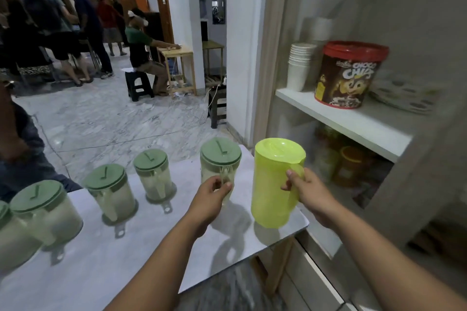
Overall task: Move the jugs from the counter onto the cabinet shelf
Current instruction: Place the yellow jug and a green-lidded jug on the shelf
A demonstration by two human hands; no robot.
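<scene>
A lime-yellow jug (pixel 274 184) stands near the right edge of the white counter (pixel 126 265), tilted slightly, and my right hand (pixel 307 193) grips its handle. To its left is a clear jug with a green lid (pixel 219 159); my left hand (pixel 211 203) is closed around its handle. Three more green-lidded clear jugs (pixel 151 174) (pixel 110 192) (pixel 43 212) stand in a row further left, and part of another shows at the frame's left edge. The white cabinet shelf (pixel 341 121) is at the right, above counter height.
On the shelf stand a stack of white paper cups (pixel 300 65), a red-lidded Choco Chips tub (pixel 350 76) and some plates (pixel 404 98). Containers fill the lower shelf (pixel 351 166). Several people stand or sit at small tables in the room beyond; a person is at the left edge.
</scene>
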